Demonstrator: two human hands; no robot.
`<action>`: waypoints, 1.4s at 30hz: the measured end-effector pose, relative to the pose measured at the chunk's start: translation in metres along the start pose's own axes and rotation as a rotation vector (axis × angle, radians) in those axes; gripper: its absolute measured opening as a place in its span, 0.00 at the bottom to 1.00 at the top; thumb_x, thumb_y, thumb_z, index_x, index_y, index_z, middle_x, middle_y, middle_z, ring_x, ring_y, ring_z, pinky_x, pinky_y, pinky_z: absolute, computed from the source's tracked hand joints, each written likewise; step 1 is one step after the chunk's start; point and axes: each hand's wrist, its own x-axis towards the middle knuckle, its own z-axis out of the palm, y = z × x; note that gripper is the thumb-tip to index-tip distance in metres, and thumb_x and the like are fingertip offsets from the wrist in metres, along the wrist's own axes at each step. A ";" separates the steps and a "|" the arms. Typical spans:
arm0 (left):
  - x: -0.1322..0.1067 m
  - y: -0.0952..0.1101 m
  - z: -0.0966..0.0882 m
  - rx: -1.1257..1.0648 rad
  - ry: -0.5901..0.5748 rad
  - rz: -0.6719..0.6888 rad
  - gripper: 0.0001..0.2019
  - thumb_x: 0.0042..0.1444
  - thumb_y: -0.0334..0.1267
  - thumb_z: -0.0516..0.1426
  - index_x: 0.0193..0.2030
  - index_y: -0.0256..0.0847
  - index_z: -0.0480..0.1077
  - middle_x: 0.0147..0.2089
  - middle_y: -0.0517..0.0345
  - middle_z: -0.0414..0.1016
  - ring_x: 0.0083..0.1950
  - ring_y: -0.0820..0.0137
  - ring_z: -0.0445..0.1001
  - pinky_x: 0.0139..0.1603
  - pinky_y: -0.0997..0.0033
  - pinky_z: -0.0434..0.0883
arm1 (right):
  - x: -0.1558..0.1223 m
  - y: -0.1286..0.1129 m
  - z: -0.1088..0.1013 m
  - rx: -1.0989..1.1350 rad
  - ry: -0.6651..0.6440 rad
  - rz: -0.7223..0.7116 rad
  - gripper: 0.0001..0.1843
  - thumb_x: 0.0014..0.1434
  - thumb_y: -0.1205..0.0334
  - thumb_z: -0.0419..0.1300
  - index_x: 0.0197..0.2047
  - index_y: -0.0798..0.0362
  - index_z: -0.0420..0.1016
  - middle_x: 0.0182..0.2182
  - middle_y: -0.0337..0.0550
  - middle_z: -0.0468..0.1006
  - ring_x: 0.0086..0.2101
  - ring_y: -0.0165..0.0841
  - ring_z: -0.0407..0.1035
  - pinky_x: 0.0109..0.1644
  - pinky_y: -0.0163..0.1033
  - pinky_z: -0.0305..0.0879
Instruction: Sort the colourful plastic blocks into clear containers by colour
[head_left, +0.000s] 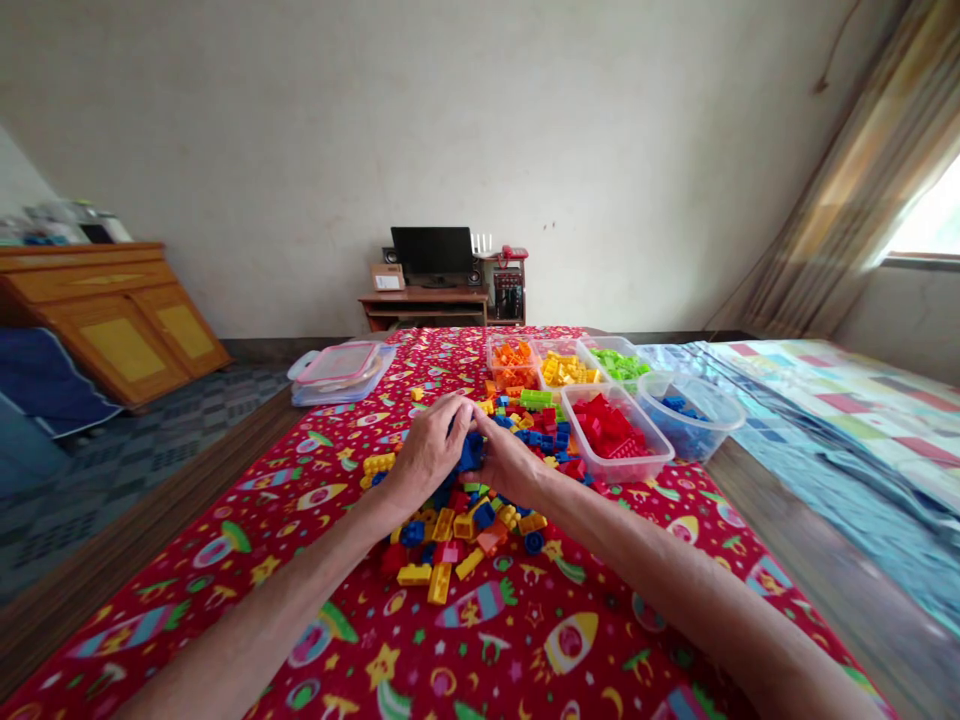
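Grip, two-handed: left hand (427, 450) and right hand (511, 462) curve in toward each other, knuckles up, closed narrowly around a clump of blue plastic bricks (471, 452). The clump shows only in the gap between the hands, at the middle of the spread, and the count inside is hidden.

Directly below and around: a loose heap of glossy toy building bricks (457, 525), studded, mostly rectangular, some round, in yellow, red, blue, green, pink and orange. The hands and bare forearms block part of the heap from view. Beneath lies a red printed cloth (225, 610), patterned with rockets and stars, its wooden edge (161, 500) showing on the left.

Beyond the hands, translucent plastic tubs, each sorted by colour: orange bricks tub (514, 362), yellow bricks tub (566, 370), green bricks tub (619, 362), red bricks tub (615, 432) and blue bricks tub (688, 418). The red one stands at the heap's edge, nearest the right hand. Also a lidded plastic container (341, 372), pink-rimmed, at the cloth's far left.

Further off: a wooden desk (424, 298) with a black monitor (421, 250), a yellow-panelled wooden cabinet (112, 320), a striped curtain (832, 170) and a patchwork quilt (825, 400).
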 end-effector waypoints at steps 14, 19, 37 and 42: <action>-0.004 0.007 0.002 -0.566 -0.256 -0.326 0.34 0.64 0.56 0.29 0.63 0.41 0.61 0.51 0.50 0.77 0.56 0.61 0.71 0.59 0.57 0.66 | -0.003 -0.002 -0.003 -0.175 0.062 -0.051 0.12 0.51 0.54 0.63 0.33 0.53 0.68 0.21 0.33 0.67 0.21 0.24 0.63 0.18 0.26 0.57; -0.007 0.002 0.007 -0.506 -0.187 -0.276 0.32 0.65 0.56 0.31 0.68 0.42 0.51 0.59 0.48 0.71 0.59 0.63 0.69 0.59 0.59 0.66 | -0.005 -0.031 -0.016 -0.419 0.116 -0.142 0.11 0.50 0.55 0.62 0.32 0.54 0.71 0.23 0.35 0.70 0.24 0.24 0.64 0.22 0.27 0.59; -0.012 -0.010 0.016 -0.035 -0.242 0.105 0.22 0.67 0.42 0.39 0.57 0.38 0.66 0.59 0.48 0.69 0.62 0.64 0.64 0.66 0.57 0.60 | -0.067 -0.171 -0.192 -1.812 1.220 -0.344 0.18 0.51 0.63 0.53 0.42 0.57 0.78 0.36 0.54 0.78 0.38 0.43 0.70 0.39 0.41 0.61; -0.020 0.017 0.016 0.002 -0.374 0.296 0.20 0.67 0.40 0.42 0.59 0.40 0.66 0.63 0.50 0.65 0.67 0.63 0.58 0.68 0.56 0.58 | -0.075 -0.172 -0.206 -1.833 1.181 -0.235 0.23 0.52 0.59 0.54 0.50 0.57 0.75 0.44 0.56 0.76 0.43 0.43 0.68 0.42 0.44 0.63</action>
